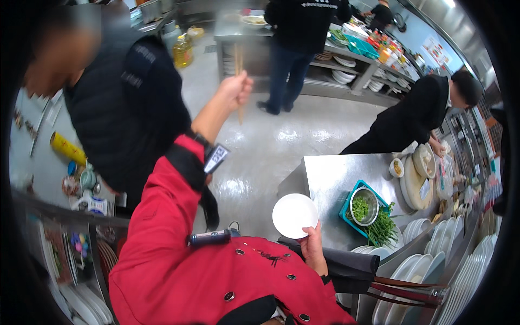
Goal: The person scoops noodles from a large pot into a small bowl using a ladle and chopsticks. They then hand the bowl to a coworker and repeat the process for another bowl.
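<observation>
My left hand (pixel 235 91) is raised out in front of me at arm's length, fingers closed around a pair of wooden chopsticks (pixel 239 59). The chopsticks stand nearly upright and their upper ends are blurred. Low in front of my chest, my right hand (pixel 313 246) grips a round white dish (pixel 295 215) by its near rim, thumb on the edge. No food shows on the dish; whether it is a plate or a shallow bowl I cannot tell. It is beside the near left corner of a stainless steel worktable (pixel 329 174).
A teal basket (pixel 345 213) with a metal bowl (pixel 374 207) of chopped greens sits on the worktable. White plates (pixel 406 268) are racked at right. A person in a dark vest (pixel 122 113) stands close at left. Others stand ahead and at right. Oil jugs (pixel 183 53) are on the floor.
</observation>
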### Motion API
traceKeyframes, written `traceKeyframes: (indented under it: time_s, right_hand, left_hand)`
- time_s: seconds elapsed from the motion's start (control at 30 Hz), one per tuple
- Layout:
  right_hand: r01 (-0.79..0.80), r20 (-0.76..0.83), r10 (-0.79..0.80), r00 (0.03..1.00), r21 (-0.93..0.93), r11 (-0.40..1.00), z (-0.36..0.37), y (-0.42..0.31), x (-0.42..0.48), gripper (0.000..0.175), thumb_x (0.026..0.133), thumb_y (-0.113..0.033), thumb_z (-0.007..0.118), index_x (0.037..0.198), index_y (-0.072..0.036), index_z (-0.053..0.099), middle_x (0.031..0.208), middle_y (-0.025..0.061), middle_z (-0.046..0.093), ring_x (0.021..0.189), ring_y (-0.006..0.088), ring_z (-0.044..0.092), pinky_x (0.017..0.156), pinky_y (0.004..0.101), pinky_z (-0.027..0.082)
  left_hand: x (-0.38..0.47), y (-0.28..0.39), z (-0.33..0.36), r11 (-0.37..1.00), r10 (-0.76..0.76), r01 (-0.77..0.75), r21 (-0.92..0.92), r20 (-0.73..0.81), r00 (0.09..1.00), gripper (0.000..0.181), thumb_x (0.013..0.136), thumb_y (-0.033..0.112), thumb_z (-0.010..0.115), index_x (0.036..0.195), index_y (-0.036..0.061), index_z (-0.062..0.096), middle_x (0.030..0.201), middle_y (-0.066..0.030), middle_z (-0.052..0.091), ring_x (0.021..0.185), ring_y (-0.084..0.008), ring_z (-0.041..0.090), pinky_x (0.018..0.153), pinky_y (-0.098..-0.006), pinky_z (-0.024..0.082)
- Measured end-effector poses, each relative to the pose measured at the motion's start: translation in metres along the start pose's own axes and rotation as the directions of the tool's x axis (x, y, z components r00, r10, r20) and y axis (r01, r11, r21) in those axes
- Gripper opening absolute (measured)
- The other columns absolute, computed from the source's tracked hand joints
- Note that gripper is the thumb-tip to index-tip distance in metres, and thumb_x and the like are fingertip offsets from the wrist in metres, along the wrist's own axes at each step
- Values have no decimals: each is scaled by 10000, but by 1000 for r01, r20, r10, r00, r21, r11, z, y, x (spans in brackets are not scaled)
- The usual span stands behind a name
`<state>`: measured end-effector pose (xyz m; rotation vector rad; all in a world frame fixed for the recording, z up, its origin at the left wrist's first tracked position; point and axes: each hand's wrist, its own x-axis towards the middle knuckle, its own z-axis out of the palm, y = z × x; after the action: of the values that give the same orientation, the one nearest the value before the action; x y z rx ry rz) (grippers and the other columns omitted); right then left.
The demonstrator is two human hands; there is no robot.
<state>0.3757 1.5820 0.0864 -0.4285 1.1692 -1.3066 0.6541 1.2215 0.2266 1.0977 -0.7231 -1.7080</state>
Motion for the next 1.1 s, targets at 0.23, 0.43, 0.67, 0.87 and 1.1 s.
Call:
traceKeyframes:
  time_s: [0.23, 0.43, 0.67, 0.87, 1.1]
  right_hand:
    - [82, -147, -66, 987, 107, 991, 35, -25, 85, 663, 725, -49, 496, 1365, -54, 322, 1308, 155, 456, 1189, 308, 507, 961, 427, 478]
    - [83, -143, -68, 987, 102, 991, 40, -52, 192, 690, 715, -47, 498, 1379, -66, 310, 1332, 149, 435, 1216, 317, 485, 961, 446, 483]
    - [18, -51, -13, 999, 85, 996, 55, -111, 321, 705, 688, -29, 479, 1372, -85, 317, 1307, 150, 441, 1176, 333, 509, 868, 464, 534]
    - [-55, -147, 55, 988, 4, 998, 71, -137, 399, 695, 682, -24, 472, 1358, -92, 323, 1296, 168, 444, 1151, 351, 533, 829, 477, 553]
    - [-148, -226, 206, 952, 251, 957, 76, -140, 488, 681, 738, -106, 490, 1388, -70, 289, 1333, 189, 417, 1197, 391, 489, 903, 529, 499]
  left_hand:
    - [45, -147, -27, 958, -176, 151, 242, 84, 981, 335, 996, 372, 460, 831, 86, 515, 566, 9, 448, 377, -86, 318, 335, -252, 240]
    - [120, -205, -70, 870, -224, 175, 461, 54, 973, 345, 987, 390, 472, 832, 85, 524, 559, 15, 453, 372, -83, 319, 332, -246, 234]
    - [172, -145, -78, 820, -54, 121, 559, -135, 989, 378, 922, 388, 590, 704, 84, 540, 559, 10, 497, 418, -80, 397, 379, -241, 290]
    - [205, -120, -63, 698, -13, 137, 703, -178, 984, 427, 887, 330, 654, 591, 32, 578, 523, -22, 549, 471, -89, 492, 456, -260, 384]
    - [307, -81, -50, 642, -103, 106, 760, -51, 993, 411, 884, 312, 666, 606, 21, 578, 544, -13, 550, 505, -78, 493, 478, -256, 398]
